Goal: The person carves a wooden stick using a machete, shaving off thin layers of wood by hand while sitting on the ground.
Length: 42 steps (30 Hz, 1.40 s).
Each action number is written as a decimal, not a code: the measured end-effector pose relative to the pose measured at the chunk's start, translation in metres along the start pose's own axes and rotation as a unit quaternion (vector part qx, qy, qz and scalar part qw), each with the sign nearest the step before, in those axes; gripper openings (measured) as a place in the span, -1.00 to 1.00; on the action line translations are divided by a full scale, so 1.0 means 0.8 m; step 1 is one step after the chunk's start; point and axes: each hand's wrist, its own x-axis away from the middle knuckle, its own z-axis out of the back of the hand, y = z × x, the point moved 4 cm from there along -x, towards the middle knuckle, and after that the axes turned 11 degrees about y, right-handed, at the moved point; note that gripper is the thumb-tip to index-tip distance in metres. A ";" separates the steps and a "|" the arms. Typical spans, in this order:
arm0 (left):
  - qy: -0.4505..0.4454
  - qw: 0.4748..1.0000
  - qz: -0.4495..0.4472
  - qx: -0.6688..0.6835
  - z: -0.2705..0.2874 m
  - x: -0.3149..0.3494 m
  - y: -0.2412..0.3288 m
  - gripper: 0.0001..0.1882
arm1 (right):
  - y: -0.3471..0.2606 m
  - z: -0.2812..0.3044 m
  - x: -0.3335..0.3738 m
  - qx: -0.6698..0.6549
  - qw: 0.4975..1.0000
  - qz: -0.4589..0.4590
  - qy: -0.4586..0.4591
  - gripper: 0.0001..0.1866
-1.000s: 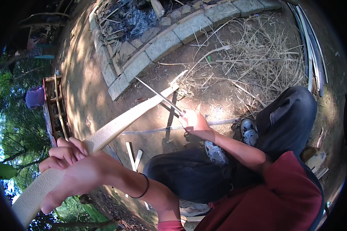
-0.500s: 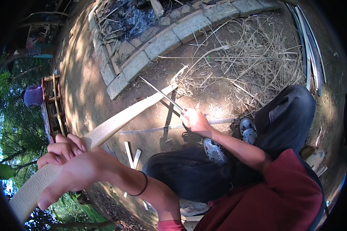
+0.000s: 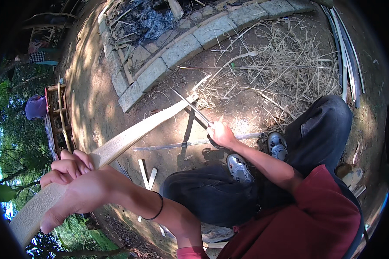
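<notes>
A long, pale strip of split bamboo or wood [image 3: 132, 133] slants from the lower left up to the ground near the middle, narrowing toward its far end. My left hand [image 3: 84, 183] is wrapped around its near, wide part. In my right hand [image 3: 222, 134] is a knife [image 3: 198, 113] with a long, slim blade, its handle mostly hidden by my fingers. The blade lies across the strip close to the narrow far end; whether it touches the wood I cannot tell.
A heap of thin shavings [image 3: 289, 64] lies beyond my right hand. A stone border [image 3: 183, 52] rings an ash-filled fire pit [image 3: 149, 23]. Long strips [image 3: 345, 56] lie at the far right; shorter offcuts [image 3: 145, 175] sit left of my bent knee. A dark flat strip [image 3: 177, 145] crosses the ground.
My right hand and the knife have shifted slightly right, along the strip toward its far tip. My left hand keeps its hold in nearly the same place.
</notes>
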 end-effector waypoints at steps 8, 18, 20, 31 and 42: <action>0.000 1.000 -0.012 -0.007 0.004 -0.004 -0.003 -0.16 | 0.014 -0.014 -0.005 -0.015 0.999 0.042 0.000 -0.72; -0.055 0.997 0.042 0.047 0.001 -0.026 -0.030 -0.18 | 0.058 -0.002 -0.022 0.051 0.996 -0.071 -0.024 -0.67; -0.084 0.994 0.039 0.059 0.007 -0.045 -0.040 -0.17 | -0.002 0.015 -0.018 -0.001 0.991 -0.097 -0.090 -0.65; -0.242 0.941 0.119 0.202 0.018 -0.094 -0.093 -0.13 | -0.179 0.097 -0.005 -0.232 0.972 0.027 0.009 -0.76; -0.230 0.945 0.094 0.211 0.035 -0.072 -0.077 -0.08 | -0.212 0.069 0.032 -0.117 0.992 0.038 -0.021 -0.74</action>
